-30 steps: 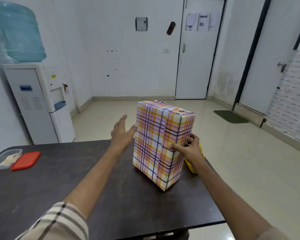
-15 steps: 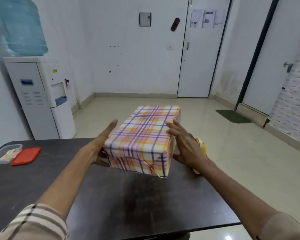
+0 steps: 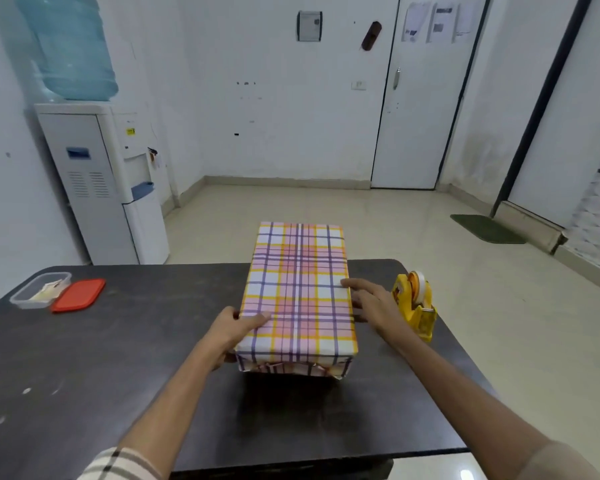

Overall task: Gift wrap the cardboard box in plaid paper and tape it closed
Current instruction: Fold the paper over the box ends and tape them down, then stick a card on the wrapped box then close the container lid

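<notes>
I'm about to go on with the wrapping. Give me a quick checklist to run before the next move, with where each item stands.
1. The wrapped box lies flat on the table, broad face up: ok.
2. Box steadied: the left hand grips its near left corner and the right hand touches its right edge with straight fingers: ok.
3. The near end folds flat and taped: not ok; the paper looks rumpled and no tape is visible.
4. The tape dispenser within reach, just right of the right hand: ok.
5. Far end closed: cannot tell, hidden.
</notes>
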